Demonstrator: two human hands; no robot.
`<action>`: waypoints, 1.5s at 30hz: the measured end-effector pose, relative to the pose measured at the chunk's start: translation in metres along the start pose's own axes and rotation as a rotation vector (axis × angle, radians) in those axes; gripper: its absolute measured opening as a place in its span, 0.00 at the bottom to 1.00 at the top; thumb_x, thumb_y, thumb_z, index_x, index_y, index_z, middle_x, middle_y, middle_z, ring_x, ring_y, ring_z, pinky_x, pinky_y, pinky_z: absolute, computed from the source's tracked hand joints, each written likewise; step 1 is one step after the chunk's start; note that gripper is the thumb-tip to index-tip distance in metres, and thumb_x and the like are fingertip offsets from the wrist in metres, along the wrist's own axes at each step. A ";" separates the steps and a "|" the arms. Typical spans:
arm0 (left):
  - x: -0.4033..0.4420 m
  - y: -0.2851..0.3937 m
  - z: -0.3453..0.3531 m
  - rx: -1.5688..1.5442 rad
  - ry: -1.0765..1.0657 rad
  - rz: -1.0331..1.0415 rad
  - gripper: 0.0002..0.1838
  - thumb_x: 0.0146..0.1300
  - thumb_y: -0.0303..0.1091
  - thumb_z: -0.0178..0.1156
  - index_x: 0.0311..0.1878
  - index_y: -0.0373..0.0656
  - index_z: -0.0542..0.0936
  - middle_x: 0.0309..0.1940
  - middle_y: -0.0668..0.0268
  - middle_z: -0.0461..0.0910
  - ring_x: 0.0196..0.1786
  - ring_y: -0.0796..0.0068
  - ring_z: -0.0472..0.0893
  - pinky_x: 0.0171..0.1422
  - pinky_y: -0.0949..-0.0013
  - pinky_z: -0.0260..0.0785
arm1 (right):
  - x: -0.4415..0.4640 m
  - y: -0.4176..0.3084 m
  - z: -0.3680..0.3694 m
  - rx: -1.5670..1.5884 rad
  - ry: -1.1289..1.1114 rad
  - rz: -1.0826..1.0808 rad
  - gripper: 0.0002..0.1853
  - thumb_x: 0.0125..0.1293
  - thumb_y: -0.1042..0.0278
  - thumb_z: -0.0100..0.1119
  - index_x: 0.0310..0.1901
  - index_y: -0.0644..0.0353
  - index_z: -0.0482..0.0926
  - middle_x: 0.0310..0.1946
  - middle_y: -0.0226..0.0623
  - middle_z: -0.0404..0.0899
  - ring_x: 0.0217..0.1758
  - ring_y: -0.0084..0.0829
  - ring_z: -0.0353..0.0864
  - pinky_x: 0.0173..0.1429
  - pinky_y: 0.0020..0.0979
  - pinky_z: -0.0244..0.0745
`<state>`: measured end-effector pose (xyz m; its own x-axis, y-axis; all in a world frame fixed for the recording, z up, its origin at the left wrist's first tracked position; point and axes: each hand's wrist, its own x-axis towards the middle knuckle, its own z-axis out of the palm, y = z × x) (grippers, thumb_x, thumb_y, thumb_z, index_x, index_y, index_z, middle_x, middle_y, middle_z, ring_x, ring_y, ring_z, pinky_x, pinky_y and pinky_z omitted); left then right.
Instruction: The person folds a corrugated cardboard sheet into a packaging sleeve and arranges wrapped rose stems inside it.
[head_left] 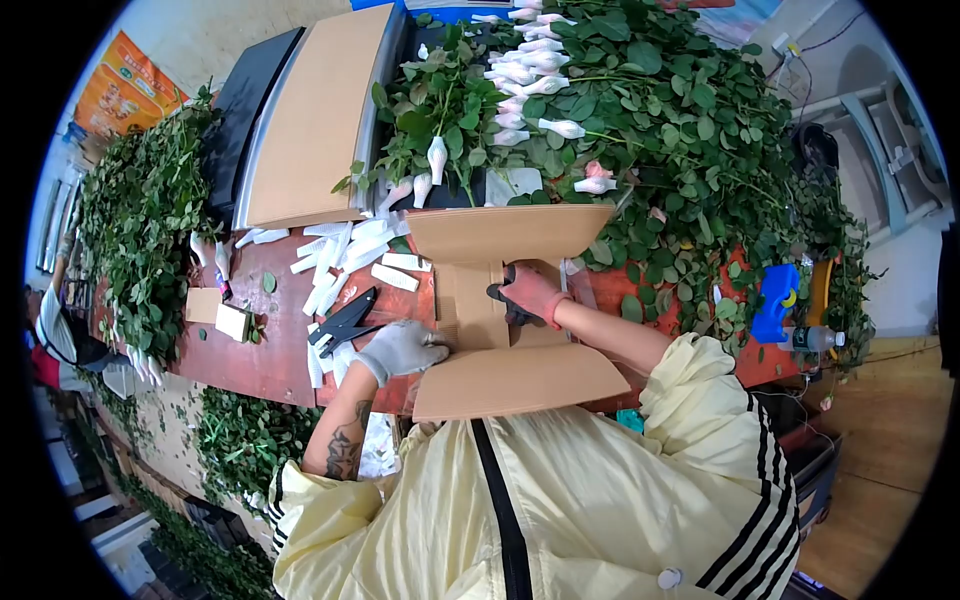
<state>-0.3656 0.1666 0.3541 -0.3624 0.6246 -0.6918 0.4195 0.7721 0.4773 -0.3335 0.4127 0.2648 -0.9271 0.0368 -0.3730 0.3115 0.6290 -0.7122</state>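
Note:
A folded brown cardboard sheet (520, 385) lies in front of me at the table's near edge, its far and near flaps raised. My left hand (400, 350), in a pale grey glove, is closed at its left edge, with the fingertips on the board. My right hand (532, 294), in a red glove with dark fingers, is curled around the right side of its middle part; some fingertips are hidden. Just left of my left hand lies a black stapler (343, 322). White paper strips (345, 250) are scattered beyond it.
Rose stems with green leaves (670, 120) and white-wrapped buds (540, 60) pile up at the back right. More leafy stems (140, 220) lie at the left. A large cardboard panel (315, 120) leans behind. At right are a blue tape dispenser (776, 303) and a plastic bottle (812, 339).

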 end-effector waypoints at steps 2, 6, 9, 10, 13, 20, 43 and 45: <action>0.009 -0.004 0.005 0.066 0.216 0.192 0.17 0.55 0.45 0.58 0.47 0.51 0.81 0.38 0.60 0.81 0.41 0.60 0.80 0.45 0.62 0.71 | 0.000 -0.002 0.002 0.033 0.061 0.052 0.19 0.53 0.62 0.55 0.41 0.70 0.74 0.32 0.53 0.80 0.43 0.49 0.79 0.49 0.39 0.74; 0.036 0.010 0.002 0.156 0.378 0.381 0.19 0.48 0.46 0.63 0.44 0.50 0.79 0.41 0.62 0.77 0.45 0.61 0.78 0.48 0.61 0.70 | -0.004 -0.018 -0.011 -0.074 0.022 0.084 0.19 0.54 0.59 0.54 0.41 0.69 0.75 0.34 0.51 0.80 0.43 0.48 0.80 0.50 0.39 0.73; 0.048 0.014 0.005 0.229 0.321 0.364 0.25 0.45 0.47 0.66 0.47 0.51 0.76 0.45 0.60 0.74 0.48 0.57 0.76 0.51 0.60 0.69 | -0.020 -0.051 -0.035 -0.464 -0.167 -0.002 0.20 0.55 0.55 0.56 0.40 0.67 0.76 0.31 0.49 0.80 0.40 0.46 0.81 0.46 0.40 0.75; 0.046 0.017 0.006 0.273 0.333 0.309 0.25 0.46 0.47 0.66 0.48 0.50 0.75 0.47 0.59 0.73 0.49 0.57 0.76 0.52 0.60 0.68 | -0.025 -0.054 -0.033 -0.675 -0.172 -0.193 0.24 0.53 0.52 0.59 0.43 0.65 0.73 0.32 0.46 0.80 0.40 0.42 0.81 0.44 0.38 0.75; 0.051 0.011 0.013 0.241 0.333 0.326 0.27 0.45 0.48 0.68 0.47 0.47 0.73 0.49 0.58 0.73 0.51 0.57 0.75 0.54 0.60 0.68 | -0.042 -0.041 -0.022 -0.806 -0.206 -0.494 0.32 0.49 0.48 0.63 0.50 0.62 0.68 0.37 0.45 0.77 0.41 0.41 0.80 0.45 0.37 0.74; 0.066 0.017 0.010 0.333 0.351 0.255 0.30 0.41 0.50 0.69 0.46 0.45 0.72 0.52 0.57 0.72 0.54 0.57 0.74 0.55 0.59 0.68 | -0.031 -0.037 -0.034 -0.574 -0.388 -0.412 0.29 0.49 0.50 0.62 0.48 0.63 0.71 0.47 0.48 0.75 0.51 0.44 0.75 0.54 0.40 0.70; 0.069 0.015 0.007 0.260 0.266 0.294 0.24 0.48 0.50 0.64 0.45 0.49 0.72 0.49 0.55 0.72 0.52 0.53 0.74 0.55 0.58 0.67 | 0.090 0.003 -0.231 -1.262 0.688 -0.251 0.08 0.56 0.62 0.49 0.37 0.51 0.74 0.36 0.35 0.74 0.47 0.35 0.72 0.47 0.37 0.64; 0.071 0.011 0.008 0.233 0.288 0.326 0.24 0.48 0.50 0.64 0.44 0.46 0.73 0.47 0.54 0.73 0.51 0.53 0.74 0.56 0.58 0.66 | 0.131 0.039 -0.232 -1.428 0.413 -0.058 0.08 0.59 0.64 0.44 0.36 0.49 0.74 0.36 0.34 0.75 0.45 0.33 0.72 0.47 0.37 0.64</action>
<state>-0.3799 0.2180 0.3056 -0.3829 0.8618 -0.3326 0.7123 0.5047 0.4878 -0.4907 0.6222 0.3262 -0.9990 0.0443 -0.0001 0.0371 0.8396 0.5419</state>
